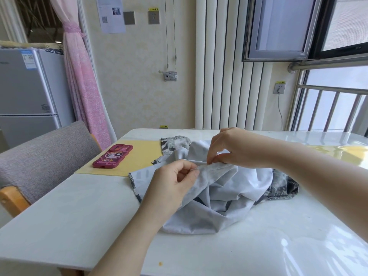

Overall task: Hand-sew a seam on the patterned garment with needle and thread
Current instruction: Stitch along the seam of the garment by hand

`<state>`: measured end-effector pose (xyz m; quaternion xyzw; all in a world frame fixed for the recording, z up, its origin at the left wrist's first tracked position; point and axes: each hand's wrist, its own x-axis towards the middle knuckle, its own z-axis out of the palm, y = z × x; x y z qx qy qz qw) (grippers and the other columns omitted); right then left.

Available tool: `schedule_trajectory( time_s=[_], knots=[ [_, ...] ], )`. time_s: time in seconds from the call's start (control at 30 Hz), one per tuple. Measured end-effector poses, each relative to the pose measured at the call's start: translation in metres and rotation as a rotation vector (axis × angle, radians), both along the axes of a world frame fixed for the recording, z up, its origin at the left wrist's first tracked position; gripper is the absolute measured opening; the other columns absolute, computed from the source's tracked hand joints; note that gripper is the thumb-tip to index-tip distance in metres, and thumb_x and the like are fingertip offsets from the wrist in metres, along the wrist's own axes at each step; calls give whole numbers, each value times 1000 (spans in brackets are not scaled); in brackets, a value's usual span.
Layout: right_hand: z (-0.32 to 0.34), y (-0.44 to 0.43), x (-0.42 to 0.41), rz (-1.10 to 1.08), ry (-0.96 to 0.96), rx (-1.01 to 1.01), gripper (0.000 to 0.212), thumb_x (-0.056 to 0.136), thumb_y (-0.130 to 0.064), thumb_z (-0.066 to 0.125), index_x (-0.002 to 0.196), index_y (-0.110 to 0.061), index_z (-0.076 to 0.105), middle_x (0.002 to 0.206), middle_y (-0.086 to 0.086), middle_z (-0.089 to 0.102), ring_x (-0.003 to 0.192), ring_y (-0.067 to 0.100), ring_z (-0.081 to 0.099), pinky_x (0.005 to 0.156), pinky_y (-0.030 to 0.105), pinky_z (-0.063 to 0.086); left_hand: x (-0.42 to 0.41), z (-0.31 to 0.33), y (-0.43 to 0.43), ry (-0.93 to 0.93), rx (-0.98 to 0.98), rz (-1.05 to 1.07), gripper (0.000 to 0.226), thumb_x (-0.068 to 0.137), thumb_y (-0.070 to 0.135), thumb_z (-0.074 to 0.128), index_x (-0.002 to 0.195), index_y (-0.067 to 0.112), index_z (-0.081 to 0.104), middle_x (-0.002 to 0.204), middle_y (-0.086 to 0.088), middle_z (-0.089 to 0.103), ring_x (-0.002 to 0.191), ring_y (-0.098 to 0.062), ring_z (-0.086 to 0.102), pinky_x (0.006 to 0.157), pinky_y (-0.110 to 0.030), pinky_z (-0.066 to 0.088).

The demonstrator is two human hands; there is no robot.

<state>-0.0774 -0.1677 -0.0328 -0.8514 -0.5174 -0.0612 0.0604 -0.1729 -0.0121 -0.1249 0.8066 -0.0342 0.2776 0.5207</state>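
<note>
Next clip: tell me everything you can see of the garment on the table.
The garment is thin cloth, pale grey-white on the side facing up, with a grey-black pattern showing at its edges. It lies crumpled in folds on the white table. The left hand pinches a raised fold; the right hand pinches it alongside. No needle or thread can be made out.

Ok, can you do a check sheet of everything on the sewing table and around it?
Surface: glossy white table with a yellow mat.
Job's things: patterned garment, bunched, pale side up; needle and thread too small to see.
Clutter: pink phone on the mat.
Grips: left hand and right hand both pinch the garment's fold.
Cables: grey cable hanging from a wall socket.
Surroundings: chair, fridge, pink curtain, window.
</note>
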Motion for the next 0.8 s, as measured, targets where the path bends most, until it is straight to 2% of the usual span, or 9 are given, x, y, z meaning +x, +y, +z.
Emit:
schedule_trajectory(
  time_s=[0.1, 0.3, 0.43, 0.57, 0.8],
  knots=[
    [-1, -1, 1, 2, -3, 5, 23, 91, -16, 58, 95, -33, 73, 93, -18, 61, 94, 4, 48, 82, 14, 37, 1, -1, 0, 5, -5, -8, 13, 90, 13, 63, 81, 21, 67, 60, 17, 59, 57, 1, 50, 58, -8, 38],
    [-2, 1, 3, 28, 6, 38, 21, 91, -17, 59, 93, -32, 73, 85, -19, 55, 77, -16, 44, 68, 4, 35, 2, -1, -1, 30, -22, -46, 8, 91, 16, 63, 86, 17, 69, 68, 11, 64, 65, -1, 56, 63, -10, 41],
    [-4, 2, 5, 28, 11, 48, 20, 91, -16, 60, 92, -31, 73, 89, -17, 58, 75, -21, 44, 69, 1, 34, 3, -1, 1, 39, -69, -82, 8, 90, 16, 63, 86, 18, 69, 77, -14, 65, 70, -11, 54, 65, -20, 43],
    [-6, 2, 9, 17, 18, 62, 20, 91, -16, 61, 91, -32, 73, 87, -20, 57, 75, -23, 45, 69, 0, 34, 3, -2, 2, 45, -100, -87, 10, 90, 13, 62, 84, 18, 67, 74, -6, 60, 69, -14, 51, 63, -20, 42],
    [-5, 4, 6, 14, 15, 60, 20, 91, -16, 60, 92, -31, 73, 90, -15, 59, 73, -15, 46, 68, 2, 35, 4, -3, 3, 43, -96, -102, 10, 90, 15, 62, 84, 20, 68, 75, -4, 62, 70, -13, 53, 64, -20, 43]
  ],
)
